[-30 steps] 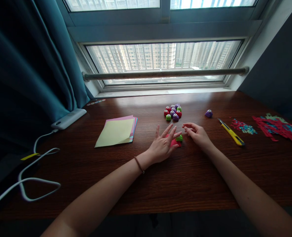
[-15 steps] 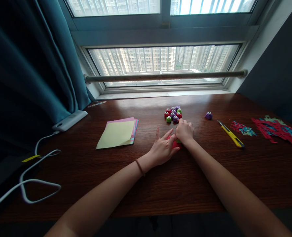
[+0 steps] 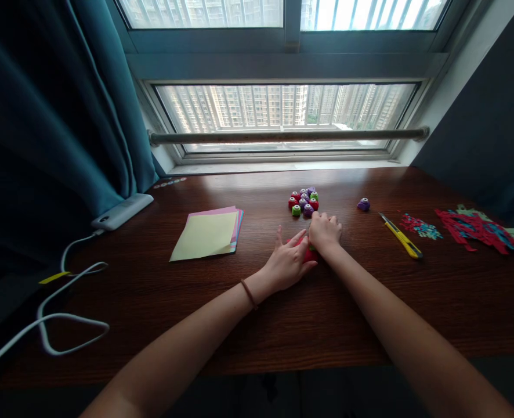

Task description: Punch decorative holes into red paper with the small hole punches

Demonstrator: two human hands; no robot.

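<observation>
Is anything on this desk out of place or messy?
Mostly tidy. One purple punch sits alone, apart from the cluster of punches. Red and blue paper scraps lie scattered at the right end of the desk.

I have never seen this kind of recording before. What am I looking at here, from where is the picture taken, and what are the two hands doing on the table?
The picture comes from one camera worn on a person's head, looking forward and down, so the two bare arms reaching in from the bottom are that person's own. There is no machine. The left hand lies flat with fingers spread on a red piece of paper. The right hand is closed over something small on that paper; what it covers is hidden. All this rests on a dark wooden table under a window. Behind the hands sits a cluster of small round punches in red, green and purple, with one purple punch apart. To the left lies a stack of coloured paper; to the right, a yellow utility knife and red and blue paper scraps.
</observation>
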